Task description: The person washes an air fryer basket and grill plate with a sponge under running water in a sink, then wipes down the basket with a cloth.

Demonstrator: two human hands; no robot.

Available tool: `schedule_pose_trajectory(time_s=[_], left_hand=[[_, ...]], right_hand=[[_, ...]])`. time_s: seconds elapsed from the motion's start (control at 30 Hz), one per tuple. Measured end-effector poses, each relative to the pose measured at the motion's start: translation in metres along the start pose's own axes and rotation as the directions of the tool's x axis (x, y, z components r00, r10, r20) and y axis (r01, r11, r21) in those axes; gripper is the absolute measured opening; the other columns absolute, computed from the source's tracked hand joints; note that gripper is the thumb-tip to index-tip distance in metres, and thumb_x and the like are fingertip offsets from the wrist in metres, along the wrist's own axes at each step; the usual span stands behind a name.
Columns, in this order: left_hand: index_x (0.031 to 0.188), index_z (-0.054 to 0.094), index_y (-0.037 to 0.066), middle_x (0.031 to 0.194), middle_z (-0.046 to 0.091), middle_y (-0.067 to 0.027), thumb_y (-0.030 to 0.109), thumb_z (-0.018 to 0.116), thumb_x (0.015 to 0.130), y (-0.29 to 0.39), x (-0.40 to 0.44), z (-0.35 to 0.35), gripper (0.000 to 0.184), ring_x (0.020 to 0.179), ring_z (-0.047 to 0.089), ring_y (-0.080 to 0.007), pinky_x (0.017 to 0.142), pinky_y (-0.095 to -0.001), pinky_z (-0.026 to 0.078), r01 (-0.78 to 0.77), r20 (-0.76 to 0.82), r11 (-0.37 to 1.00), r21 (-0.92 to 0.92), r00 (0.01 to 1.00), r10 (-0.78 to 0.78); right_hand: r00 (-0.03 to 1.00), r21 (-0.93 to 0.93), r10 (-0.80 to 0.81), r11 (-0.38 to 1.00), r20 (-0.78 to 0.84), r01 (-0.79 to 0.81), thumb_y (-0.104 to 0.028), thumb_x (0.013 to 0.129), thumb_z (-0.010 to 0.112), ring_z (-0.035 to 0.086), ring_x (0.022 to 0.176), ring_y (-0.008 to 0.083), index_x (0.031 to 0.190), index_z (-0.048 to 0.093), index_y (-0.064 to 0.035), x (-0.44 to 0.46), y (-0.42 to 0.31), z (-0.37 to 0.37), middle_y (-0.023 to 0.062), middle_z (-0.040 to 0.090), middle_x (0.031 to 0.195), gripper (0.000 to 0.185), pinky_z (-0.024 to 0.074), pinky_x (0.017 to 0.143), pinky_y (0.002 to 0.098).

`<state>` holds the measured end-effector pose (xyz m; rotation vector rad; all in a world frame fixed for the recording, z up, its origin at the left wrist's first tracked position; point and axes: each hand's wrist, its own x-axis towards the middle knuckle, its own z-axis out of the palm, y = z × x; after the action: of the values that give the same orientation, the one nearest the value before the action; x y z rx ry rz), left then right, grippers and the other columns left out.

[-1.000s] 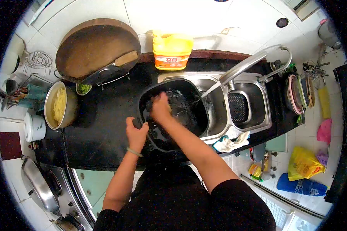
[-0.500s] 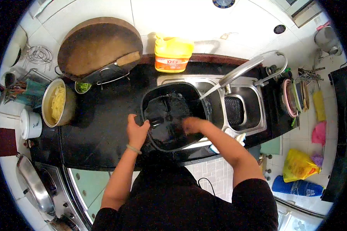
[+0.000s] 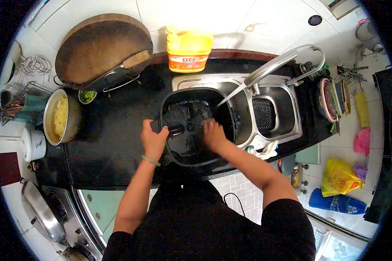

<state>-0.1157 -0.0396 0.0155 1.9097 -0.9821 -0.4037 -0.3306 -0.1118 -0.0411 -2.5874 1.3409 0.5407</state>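
The black pan [image 3: 226, 126] is held across the worktop [image 3: 113, 135] and sink [image 3: 183, 81], its handle [image 3: 156, 126] clasped by the left hand's [image 3: 154, 139] fingers. The right hand [image 3: 214, 135], seen at the pan's left side a second ago, is now placed rightward, fingers slightly spread.
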Motion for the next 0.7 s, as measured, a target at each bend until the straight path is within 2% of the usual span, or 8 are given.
schedule_pose_trajectory(time_s=[0.17,0.27,0.33,0.37,0.5,0.57,0.63,0.7], left_hand=[[0.101,0.048,0.0,0.071,0.057,-0.0122,0.018,0.071,0.068,0.013,-0.004,0.0,0.044,0.062,0.053,-0.0212,0.059,-0.0344,0.044,0.131,0.036,0.99,-0.045,0.991,-0.129],[0.101,0.048,0.0,0.076,0.058,-0.013,0.018,0.071,0.07,0.03,-0.013,0.0,0.043,0.067,0.054,-0.0224,0.062,-0.0341,0.044,0.113,0.009,0.99,-0.084,0.994,-0.112],[0.101,0.048,0.0,0.078,0.058,-0.0136,0.018,0.071,0.071,0.03,-0.013,0.002,0.042,0.069,0.055,-0.0231,0.063,-0.0339,0.045,0.07,-0.051,0.993,-0.094,0.996,-0.075],[0.101,0.047,0.0,0.078,0.058,-0.0141,0.018,0.07,0.071,0.023,-0.012,0.002,0.041,0.069,0.055,-0.0234,0.064,-0.0342,0.045,0.03,-0.081,0.999,-0.013,0.996,-0.031],[0.101,0.046,0.0,0.076,0.057,-0.0151,0.019,0.07,0.071,0.024,-0.004,-0.006,0.042,0.068,0.056,-0.0256,0.063,-0.0353,0.044,0.048,0.0,0.999,0.016,0.999,-0.048],[0.101,0.046,0.0,0.076,0.057,-0.0154,0.019,0.07,0.07,0.032,0.002,-0.012,0.044,0.068,0.055,-0.0263,0.062,-0.036,0.044,0.076,0.071,0.994,0.073,0.994,-0.081],[0.102,0.045,0.001,0.075,0.056,-0.0157,0.018,0.07,0.069,0.035,0.008,-0.011,0.045,0.067,0.055,-0.0269,0.062,-0.0366,0.044,0.096,0.132,0.986,0.133,0.985,-0.114],[0.103,0.045,0.002,0.074,0.057,-0.0165,0.018,0.07,0.067,0.027,0.008,-0.004,0.047,0.066,0.056,-0.0275,0.06,-0.0376,0.044,0.09,0.178,0.994,0.07,0.979,-0.101]], right_hand=[[0.858,0.313,-0.23,0.946,0.46,0.086,-0.025,0.082,0.052,0.051,0.105,0.0372,0.124,0.042,0.0003,-0.02,-0.047,-0.046,0.0226,0.05,0.118,0.05,0.0434,0.089,0.0438],[0.936,0.673,-0.257,0.739,0.241,0.029,-0.025,0.082,0.052,0.052,0.106,0.0333,0.118,0.049,-0.0021,-0.02,-0.08,-0.038,0.0201,0.052,0.116,0.042,0.0435,0.088,0.0428],[0.987,0.948,-0.096,0.281,-0.128,0.15,-0.028,0.084,0.05,0.053,0.103,0.0321,0.115,0.053,-0.0067,-0.018,-0.092,-0.041,0.0199,0.055,0.11,0.038,0.0431,0.088,0.0401],[0.987,0.948,-0.094,0.28,-0.128,0.15,-0.028,0.084,0.05,0.053,0.103,0.0321,0.115,0.053,-0.0067,-0.026,-0.086,-0.042,0.0199,0.055,0.11,0.038,0.0431,0.088,0.0401],[0.882,0.518,-0.471,0.755,-0.001,0.403,-0.028,0.08,0.051,0.052,0.094,0.0347,0.097,0.062,-0.0078,-0.05,-0.012,-0.046,0.0157,0.059,0.092,0.028,0.0407,0.082,0.0484],[0.94,-0.081,-0.324,0.939,0.11,0.333,-0.021,0.074,0.059,0.05,0.091,0.0237,0.081,0.07,-0.0169,-0.044,0.04,-0.058,0.0037,0.058,0.087,0.014,0.0408,0.076,0.0361],[0.893,-0.347,-0.44,0.856,-0.101,0.383,-0.019,0.073,0.057,0.048,0.089,0.0228,0.074,0.069,-0.016,-0.02,0.059,-0.062,0.0024,0.057,0.081,0.012,0.0388,0.074,0.0337],[0.863,-0.329,-0.346,0.917,-0.368,0.228,-0.016,0.074,0.054,0.048,0.089,0.0228,0.085,0.067,-0.0108,0.043,0.069,-0.026,0.0034,0.056,0.089,0.018,0.0399,0.075,0.0352]])
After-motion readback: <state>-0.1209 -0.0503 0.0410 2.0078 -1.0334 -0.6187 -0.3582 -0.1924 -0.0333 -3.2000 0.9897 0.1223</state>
